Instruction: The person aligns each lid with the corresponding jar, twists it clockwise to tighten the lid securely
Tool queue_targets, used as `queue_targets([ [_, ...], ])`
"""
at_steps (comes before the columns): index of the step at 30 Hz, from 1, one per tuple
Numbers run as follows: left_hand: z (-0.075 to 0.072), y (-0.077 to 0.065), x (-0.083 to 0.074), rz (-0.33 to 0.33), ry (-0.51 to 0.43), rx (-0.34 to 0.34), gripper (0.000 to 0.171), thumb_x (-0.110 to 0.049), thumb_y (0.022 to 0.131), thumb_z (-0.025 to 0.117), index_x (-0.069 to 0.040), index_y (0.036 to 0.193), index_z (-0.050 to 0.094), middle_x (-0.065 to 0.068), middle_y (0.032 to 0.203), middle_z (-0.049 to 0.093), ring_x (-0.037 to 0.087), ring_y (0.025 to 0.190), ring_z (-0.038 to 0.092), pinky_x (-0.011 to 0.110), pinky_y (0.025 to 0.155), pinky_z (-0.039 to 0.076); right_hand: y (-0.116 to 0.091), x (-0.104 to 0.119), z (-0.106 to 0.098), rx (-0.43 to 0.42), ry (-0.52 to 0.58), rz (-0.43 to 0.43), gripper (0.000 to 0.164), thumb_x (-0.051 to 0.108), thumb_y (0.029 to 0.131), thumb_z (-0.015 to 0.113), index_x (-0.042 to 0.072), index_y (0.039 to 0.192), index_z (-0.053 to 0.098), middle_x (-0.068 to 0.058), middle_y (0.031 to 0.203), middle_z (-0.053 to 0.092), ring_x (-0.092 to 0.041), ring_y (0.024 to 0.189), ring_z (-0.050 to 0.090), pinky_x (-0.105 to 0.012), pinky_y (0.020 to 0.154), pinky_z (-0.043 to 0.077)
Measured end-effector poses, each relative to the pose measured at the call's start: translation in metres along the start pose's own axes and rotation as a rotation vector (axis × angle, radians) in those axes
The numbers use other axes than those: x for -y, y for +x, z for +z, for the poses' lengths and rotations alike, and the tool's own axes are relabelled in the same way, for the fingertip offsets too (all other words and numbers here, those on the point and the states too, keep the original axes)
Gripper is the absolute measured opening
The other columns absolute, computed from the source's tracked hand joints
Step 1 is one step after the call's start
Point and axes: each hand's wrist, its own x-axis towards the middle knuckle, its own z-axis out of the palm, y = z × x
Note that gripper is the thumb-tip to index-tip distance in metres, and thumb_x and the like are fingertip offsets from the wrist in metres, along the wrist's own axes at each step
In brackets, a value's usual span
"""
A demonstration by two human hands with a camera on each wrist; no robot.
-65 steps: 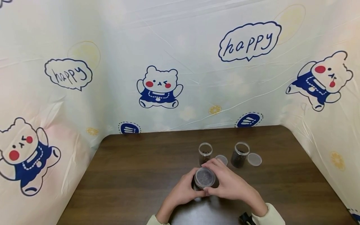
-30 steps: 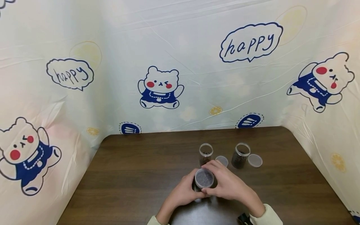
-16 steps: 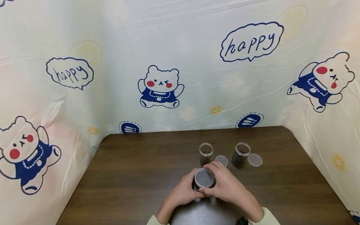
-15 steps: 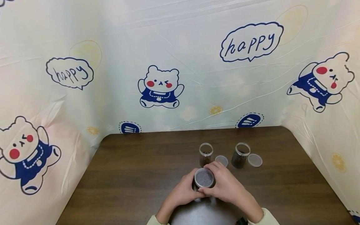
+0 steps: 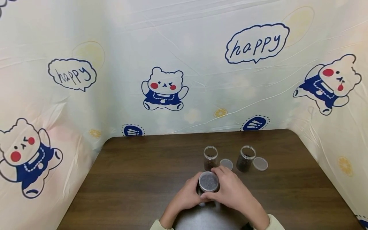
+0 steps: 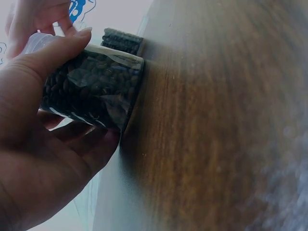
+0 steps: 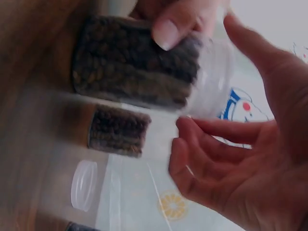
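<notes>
Near the front of the table, my left hand (image 5: 188, 193) grips a clear jar (image 6: 94, 84) of dark, bean-like pieces. The jar stands upright, and the left thumb lies along its side in the left wrist view. A translucent lid (image 5: 208, 181) is on its mouth. My right hand (image 5: 231, 190) holds the lid's edge between thumb and fingers; in the right wrist view these fingers (image 7: 180, 126) are bent beside the lid. Behind stand two uncovered jars, a left one (image 5: 210, 161) with brown contents and a right one (image 5: 244, 163) with darker contents.
Two loose translucent lids lie flat on the brown table (image 5: 143, 179), a left lid (image 5: 226, 164) between the uncovered jars and a right lid (image 5: 260, 164) beside the right jar. A printed curtain (image 5: 201, 64) surrounds the table's back and sides.
My right thumb has slid left along the lid's near edge, and my right wrist has turned and shifted slightly. The left hand keeps its grip on the jar, which stays in place.
</notes>
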Motion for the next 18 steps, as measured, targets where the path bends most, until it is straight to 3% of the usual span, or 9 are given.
queue_targets([
  [3,0.000,0.000,0.000,-0.007,0.002,0.008,0.071,-0.028,0.080,0.093,-0.023,0.142,0.057,0.000,0.132,0.071,0.013,0.121,0.065,0.033,0.104,0.053,-0.001,-0.009,-0.005,0.059,0.054,-0.020,0.100,0.063,0.067,0.093,0.006,0.142,0.059,-0.008,0.132,0.064,-0.024,0.118,0.066,-0.046,0.096,0.058],
  [6,0.000,0.000,-0.001,-0.017,-0.023,0.018,0.072,-0.035,0.082,0.092,-0.024,0.143,0.055,-0.002,0.134,0.070,0.011,0.122,0.065,0.032,0.105,0.053,-0.001,-0.022,-0.007,0.069,0.167,-0.102,0.098,0.055,0.073,0.094,0.010,0.150,0.053,-0.008,0.144,0.060,-0.028,0.128,0.062,-0.049,0.102,0.056],
  [11,0.000,-0.001,-0.003,-0.029,-0.045,0.020,0.070,-0.045,0.083,0.090,-0.028,0.141,0.055,-0.006,0.130,0.070,0.008,0.118,0.065,0.031,0.102,0.052,-0.001,-0.041,0.001,0.061,0.361,-0.257,0.080,0.034,0.082,0.092,0.020,0.150,0.054,-0.004,0.146,0.060,-0.023,0.127,0.060,-0.037,0.098,0.056],
  [18,0.001,-0.002,-0.003,-0.027,-0.036,0.002,0.071,-0.044,0.080,0.092,-0.030,0.140,0.056,-0.007,0.129,0.071,0.008,0.117,0.065,0.030,0.101,0.052,0.002,-0.047,0.009,0.029,0.404,-0.327,0.070,0.027,0.085,0.090,0.021,0.147,0.059,-0.004,0.142,0.063,-0.018,0.125,0.061,-0.031,0.097,0.055],
])
